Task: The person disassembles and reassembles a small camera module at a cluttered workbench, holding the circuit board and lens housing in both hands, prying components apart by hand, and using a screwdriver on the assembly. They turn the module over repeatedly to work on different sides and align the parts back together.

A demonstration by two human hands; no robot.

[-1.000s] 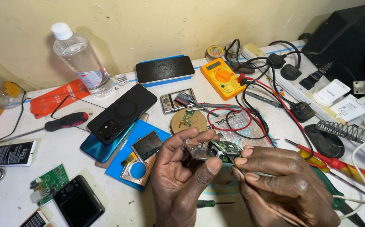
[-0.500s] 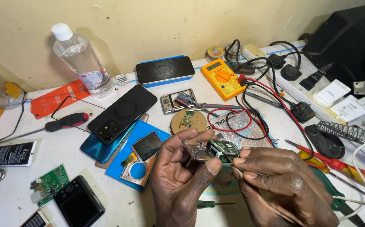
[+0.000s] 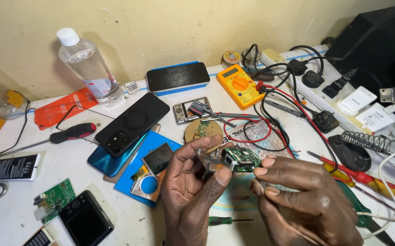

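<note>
My left hand [image 3: 190, 191] pinches a small metal-framed electronic module with a green circuit board [image 3: 234, 158] between thumb and fingers, raised above the white table [image 3: 20, 214]. My right hand [image 3: 304, 200] touches the board's right edge with its fingertips; a thin white cable [image 3: 384, 217] passes out from under that hand. Just left of my hands lies a blue phone back [image 3: 136, 164] with a silver frame part and a small screen on it.
Around the hands lie a black phone [image 3: 131, 124], a clear plastic bottle [image 3: 90, 68], an orange multimeter [image 3: 239, 85] with red and black leads, a red-handled screwdriver [image 3: 72, 132], a small green screwdriver [image 3: 224, 221], a soldering iron stand [image 3: 361, 143], a power strip [image 3: 318, 93] and loose circuit boards.
Both hands have lifted the module slightly and turned it, so the green board now faces up more. My right fingers have shifted along its right edge.
</note>
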